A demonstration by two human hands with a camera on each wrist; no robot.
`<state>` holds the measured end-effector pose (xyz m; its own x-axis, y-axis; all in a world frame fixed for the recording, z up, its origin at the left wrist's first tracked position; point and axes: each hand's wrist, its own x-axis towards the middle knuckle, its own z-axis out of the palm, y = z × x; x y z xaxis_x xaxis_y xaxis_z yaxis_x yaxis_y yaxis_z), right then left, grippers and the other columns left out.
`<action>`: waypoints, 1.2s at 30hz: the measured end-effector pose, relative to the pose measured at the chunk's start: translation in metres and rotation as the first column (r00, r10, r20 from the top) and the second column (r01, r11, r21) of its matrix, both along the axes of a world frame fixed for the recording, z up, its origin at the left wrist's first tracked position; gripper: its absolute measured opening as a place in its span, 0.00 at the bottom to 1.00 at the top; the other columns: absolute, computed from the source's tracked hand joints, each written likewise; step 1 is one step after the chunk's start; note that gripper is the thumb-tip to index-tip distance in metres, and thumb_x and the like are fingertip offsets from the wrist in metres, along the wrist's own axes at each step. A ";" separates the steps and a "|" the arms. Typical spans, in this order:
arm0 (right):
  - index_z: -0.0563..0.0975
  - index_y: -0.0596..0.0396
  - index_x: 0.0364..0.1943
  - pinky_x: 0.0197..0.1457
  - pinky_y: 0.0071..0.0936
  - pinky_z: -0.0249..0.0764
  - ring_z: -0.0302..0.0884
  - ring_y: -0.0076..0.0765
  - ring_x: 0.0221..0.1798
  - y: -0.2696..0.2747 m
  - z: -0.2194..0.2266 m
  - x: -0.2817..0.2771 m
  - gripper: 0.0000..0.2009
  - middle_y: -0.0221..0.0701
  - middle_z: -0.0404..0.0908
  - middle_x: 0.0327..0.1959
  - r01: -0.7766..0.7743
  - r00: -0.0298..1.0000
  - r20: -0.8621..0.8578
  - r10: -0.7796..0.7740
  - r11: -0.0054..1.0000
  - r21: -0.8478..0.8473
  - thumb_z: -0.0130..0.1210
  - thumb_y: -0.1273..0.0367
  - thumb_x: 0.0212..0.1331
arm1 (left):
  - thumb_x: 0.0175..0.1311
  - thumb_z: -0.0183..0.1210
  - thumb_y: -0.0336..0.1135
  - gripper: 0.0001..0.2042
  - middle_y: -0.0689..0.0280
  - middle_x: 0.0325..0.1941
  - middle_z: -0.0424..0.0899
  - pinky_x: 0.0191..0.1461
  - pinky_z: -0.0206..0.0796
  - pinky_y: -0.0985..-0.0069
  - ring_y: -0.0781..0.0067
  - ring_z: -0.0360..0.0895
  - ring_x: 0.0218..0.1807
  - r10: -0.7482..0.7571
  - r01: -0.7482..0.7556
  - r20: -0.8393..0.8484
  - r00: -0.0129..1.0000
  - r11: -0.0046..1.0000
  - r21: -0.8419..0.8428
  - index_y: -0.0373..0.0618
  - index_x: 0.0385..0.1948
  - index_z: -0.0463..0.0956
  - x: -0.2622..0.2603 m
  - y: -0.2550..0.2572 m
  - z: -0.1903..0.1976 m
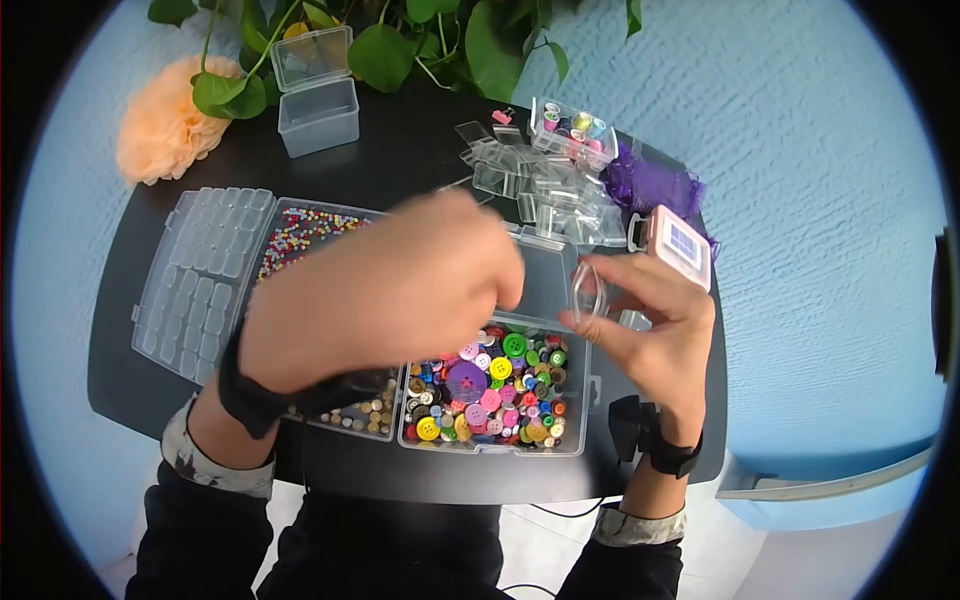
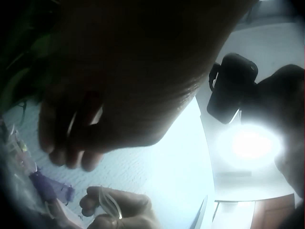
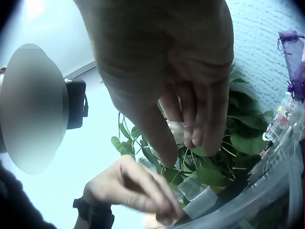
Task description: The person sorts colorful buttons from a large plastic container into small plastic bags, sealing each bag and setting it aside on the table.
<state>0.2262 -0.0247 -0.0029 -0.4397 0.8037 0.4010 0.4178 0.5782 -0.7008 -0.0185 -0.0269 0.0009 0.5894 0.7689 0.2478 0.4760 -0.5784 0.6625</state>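
Observation:
In the head view my right hand pinches a small clear plastic bag between thumb and fingers, its mouth bowed open in a lens shape. The bag also shows in the left wrist view. My left hand, blurred, hangs over the middle of the organizer boxes with its fingers bent downward. I cannot tell whether anything is between its fingertips. Just below and right of it, an open clear box holds mixed colourful buttons, including a large purple one. Its raised lid lies behind it.
Left are small colourful beads and a compartment case; brown beads lie nearer. Behind stand an open clear box, a pile of clear plastic bags, a spool box, purple mesh and a pink case. Plant leaves overhang.

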 end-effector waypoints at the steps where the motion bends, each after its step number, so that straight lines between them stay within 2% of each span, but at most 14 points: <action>1: 0.84 0.63 0.45 0.37 0.19 0.81 0.82 0.24 0.36 0.002 -0.003 -0.001 0.19 0.34 0.85 0.37 0.016 0.999 -0.044 -0.018 0.998 -0.059 0.71 0.79 0.44 | 0.53 0.57 0.23 0.07 0.54 0.31 0.84 0.41 0.74 0.67 0.57 0.83 0.32 -0.028 0.027 -0.030 0.999 0.999 -0.019 0.30 0.31 0.81 0.003 -0.009 -0.016; 3: 0.83 0.63 0.47 0.36 0.18 0.81 0.81 0.21 0.36 0.003 -0.005 -0.004 0.21 0.31 0.82 0.36 0.013 0.989 -0.142 -0.041 0.982 -0.191 0.71 0.79 0.44 | 0.53 0.58 0.23 0.08 0.54 0.33 0.85 0.44 0.74 0.65 0.57 0.83 0.35 -0.061 0.057 -0.074 0.995 0.997 -0.049 0.30 0.33 0.81 0.013 -0.027 -0.041; 6: 0.83 0.63 0.47 0.36 0.18 0.81 0.80 0.20 0.38 0.011 -0.021 -0.002 0.20 0.31 0.82 0.36 -0.012 0.987 -0.159 -0.018 0.983 -0.182 0.71 0.79 0.45 | 0.54 0.62 0.27 0.14 0.52 0.46 0.82 0.51 0.74 0.62 0.57 0.80 0.50 -0.204 0.212 -0.152 0.967 0.977 0.038 0.34 0.43 0.80 0.028 -0.037 -0.056; 8: 0.83 0.63 0.47 0.36 0.18 0.81 0.80 0.21 0.38 0.009 -0.029 0.000 0.20 0.32 0.82 0.35 -0.030 0.986 -0.169 -0.003 0.981 -0.192 0.71 0.79 0.44 | 0.54 0.64 0.29 0.21 0.53 0.57 0.74 0.56 0.73 0.61 0.55 0.70 0.63 -0.252 0.283 -0.239 0.938 0.953 0.107 0.38 0.52 0.76 0.039 -0.036 -0.051; 9: 0.83 0.63 0.47 0.36 0.19 0.81 0.80 0.22 0.38 0.008 -0.031 0.000 0.20 0.33 0.83 0.35 -0.049 0.985 -0.169 0.015 0.979 -0.198 0.71 0.79 0.44 | 0.53 0.65 0.28 0.24 0.53 0.61 0.69 0.57 0.73 0.60 0.52 0.66 0.66 -0.289 0.297 -0.347 0.892 0.954 -0.031 0.40 0.55 0.73 0.045 -0.035 -0.045; 13: 0.82 0.65 0.47 0.36 0.20 0.81 0.80 0.24 0.38 0.003 -0.034 0.001 0.21 0.35 0.83 0.35 -0.055 0.984 -0.175 0.022 0.981 -0.187 0.70 0.79 0.43 | 0.52 0.65 0.26 0.20 0.55 0.56 0.74 0.57 0.73 0.59 0.53 0.69 0.63 -0.251 0.272 -0.349 0.903 0.962 0.011 0.38 0.50 0.77 0.048 -0.041 -0.052; 16: 0.82 0.64 0.47 0.36 0.20 0.81 0.80 0.24 0.38 0.002 -0.034 0.001 0.21 0.34 0.83 0.35 -0.065 0.984 -0.178 0.030 0.978 -0.197 0.71 0.79 0.43 | 0.53 0.64 0.25 0.14 0.56 0.49 0.79 0.55 0.73 0.60 0.51 0.75 0.54 -0.270 0.209 -0.359 0.893 0.957 -0.199 0.37 0.43 0.80 0.042 -0.035 -0.050; 19: 0.82 0.64 0.47 0.36 0.20 0.81 0.80 0.24 0.38 0.002 -0.034 0.002 0.21 0.34 0.83 0.35 -0.072 0.983 -0.180 0.038 0.979 -0.189 0.71 0.79 0.43 | 0.53 0.64 0.24 0.07 0.52 0.34 0.84 0.44 0.73 0.65 0.52 0.82 0.37 -0.097 0.097 -0.036 0.995 0.995 -0.018 0.33 0.34 0.83 0.033 -0.035 -0.054; 20: 0.82 0.64 0.47 0.36 0.20 0.81 0.80 0.24 0.38 0.002 -0.035 0.001 0.21 0.34 0.83 0.35 -0.074 0.983 -0.178 0.040 0.980 -0.187 0.71 0.79 0.43 | 0.53 0.64 0.24 0.07 0.52 0.34 0.84 0.44 0.73 0.65 0.52 0.82 0.37 -0.095 0.094 -0.034 0.995 0.995 -0.016 0.33 0.34 0.83 0.032 -0.033 -0.047; 23: 0.82 0.64 0.47 0.36 0.20 0.81 0.80 0.23 0.38 0.005 -0.034 -0.001 0.21 0.34 0.83 0.35 -0.081 0.982 -0.183 0.044 0.977 -0.197 0.71 0.79 0.43 | 0.54 0.65 0.24 0.08 0.50 0.33 0.86 0.37 0.74 0.67 0.55 0.83 0.31 -0.133 0.122 -0.039 0.990 0.970 -0.209 0.32 0.35 0.84 0.031 -0.016 -0.018; 26: 0.82 0.64 0.47 0.36 0.20 0.81 0.80 0.23 0.38 0.008 -0.034 -0.006 0.21 0.34 0.83 0.35 -0.070 0.983 -0.178 0.031 0.973 -0.218 0.71 0.79 0.43 | 0.55 0.65 0.24 0.08 0.51 0.33 0.87 0.37 0.74 0.68 0.57 0.84 0.31 -0.023 0.011 -0.030 0.999 0.932 -0.363 0.33 0.36 0.84 0.028 -0.017 0.000; 29: 0.82 0.64 0.47 0.36 0.20 0.81 0.80 0.23 0.38 0.011 -0.033 -0.008 0.22 0.34 0.83 0.35 -0.055 0.985 -0.170 0.014 0.969 -0.241 0.72 0.79 0.43 | 0.56 0.64 0.25 0.07 0.53 0.33 0.86 0.37 0.74 0.70 0.61 0.85 0.33 -0.085 0.054 -0.049 0.995 0.892 -0.449 0.34 0.36 0.84 0.025 -0.013 0.003; 33: 0.82 0.64 0.47 0.37 0.22 0.81 0.81 0.27 0.38 0.005 -0.036 -0.003 0.22 0.36 0.83 0.36 -0.031 0.995 -0.097 0.015 0.984 -0.176 0.71 0.80 0.42 | 0.59 0.62 0.27 0.07 0.56 0.33 0.86 0.37 0.73 0.73 0.64 0.84 0.33 -0.129 0.124 0.006 0.992 0.934 -0.335 0.35 0.37 0.83 0.020 -0.007 0.004; 36: 0.82 0.64 0.46 0.36 0.25 0.79 0.81 0.33 0.36 -0.004 -0.030 -0.004 0.22 0.39 0.83 0.35 -0.025 1.000 -0.010 0.024 0.992 -0.122 0.69 0.81 0.40 | 0.62 0.60 0.28 0.07 0.57 0.33 0.86 0.38 0.74 0.75 0.67 0.84 0.33 -0.079 0.051 -0.064 0.995 0.933 -0.356 0.36 0.38 0.83 0.019 -0.006 0.017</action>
